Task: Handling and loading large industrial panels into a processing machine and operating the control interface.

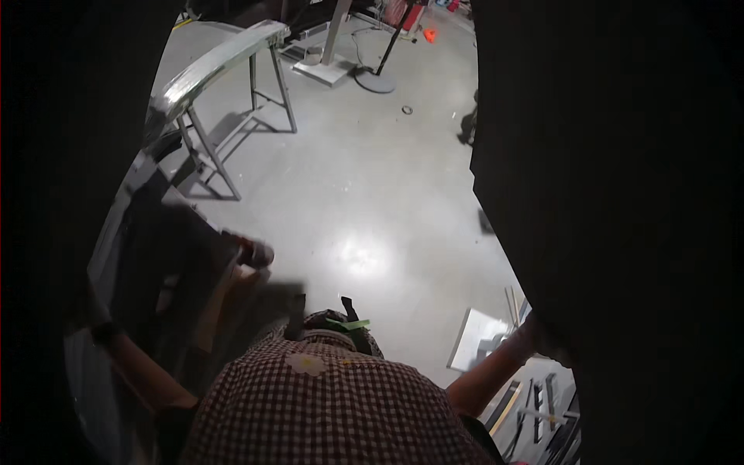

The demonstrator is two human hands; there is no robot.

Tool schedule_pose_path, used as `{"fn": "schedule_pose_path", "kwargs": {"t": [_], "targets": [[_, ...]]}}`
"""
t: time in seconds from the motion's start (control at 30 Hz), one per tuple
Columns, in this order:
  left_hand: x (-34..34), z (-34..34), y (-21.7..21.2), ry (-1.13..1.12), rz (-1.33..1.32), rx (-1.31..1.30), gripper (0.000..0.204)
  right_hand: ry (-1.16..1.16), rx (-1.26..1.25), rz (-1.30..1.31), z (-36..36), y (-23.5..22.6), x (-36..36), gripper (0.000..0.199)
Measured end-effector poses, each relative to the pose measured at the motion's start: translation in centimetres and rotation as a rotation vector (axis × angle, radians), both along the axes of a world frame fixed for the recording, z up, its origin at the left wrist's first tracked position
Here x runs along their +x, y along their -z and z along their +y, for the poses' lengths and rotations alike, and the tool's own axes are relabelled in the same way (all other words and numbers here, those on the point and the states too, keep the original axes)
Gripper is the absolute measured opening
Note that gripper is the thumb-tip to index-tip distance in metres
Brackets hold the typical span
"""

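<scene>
Both my arms reach outward from my checked shirt [325,395]. On the left, my left hand [84,316] fades into deep shadow past a dark band at the wrist, beside a dark panel-like surface [124,232]. Its fingers do not show. Over on the right, my right hand [549,345] meets the edge of a large black shape [604,232] that fills that side. Its fingers are too dark to make out, and so is anything held. A blurred orange-brown object with a rounded greyish end [260,254] lies nearer the left hand; its kind is unclear.
A long silvery piece [225,62] rests on a grey metal trestle [213,151] at the far left. Farther back are a post on a white base [325,70] and a round-based stand [375,81]. A white board [473,341] and several strips [535,411] lie at right.
</scene>
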State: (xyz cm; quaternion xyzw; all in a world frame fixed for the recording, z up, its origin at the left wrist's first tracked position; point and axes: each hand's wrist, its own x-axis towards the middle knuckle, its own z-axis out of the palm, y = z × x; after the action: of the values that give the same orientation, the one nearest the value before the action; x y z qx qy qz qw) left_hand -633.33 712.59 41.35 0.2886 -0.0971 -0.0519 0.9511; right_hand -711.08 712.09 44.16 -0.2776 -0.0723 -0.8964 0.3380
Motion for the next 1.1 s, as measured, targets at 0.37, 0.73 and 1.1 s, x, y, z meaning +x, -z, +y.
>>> {"fn": "schedule_pose_path", "kwargs": {"t": [0.37, 0.73, 1.1], "targets": [[1.0, -31.2, 4.3, -0.143, -0.248, 0.168, 0.068, -0.137, 0.06, -0.024, -47.8, -2.2, 0.1, 0.092], [-1.5, -62.8, 6.0, -0.234, 0.0, -0.055, 0.068, -0.076, 0.152, 0.191, -98.0, -7.5, 13.7, 0.103], [6.4, -92.0, 10.2, -0.098, -0.022, -0.342, 0.069, -0.028, 0.115, 0.214, -134.3, -13.8, 30.5, 0.092]]}}
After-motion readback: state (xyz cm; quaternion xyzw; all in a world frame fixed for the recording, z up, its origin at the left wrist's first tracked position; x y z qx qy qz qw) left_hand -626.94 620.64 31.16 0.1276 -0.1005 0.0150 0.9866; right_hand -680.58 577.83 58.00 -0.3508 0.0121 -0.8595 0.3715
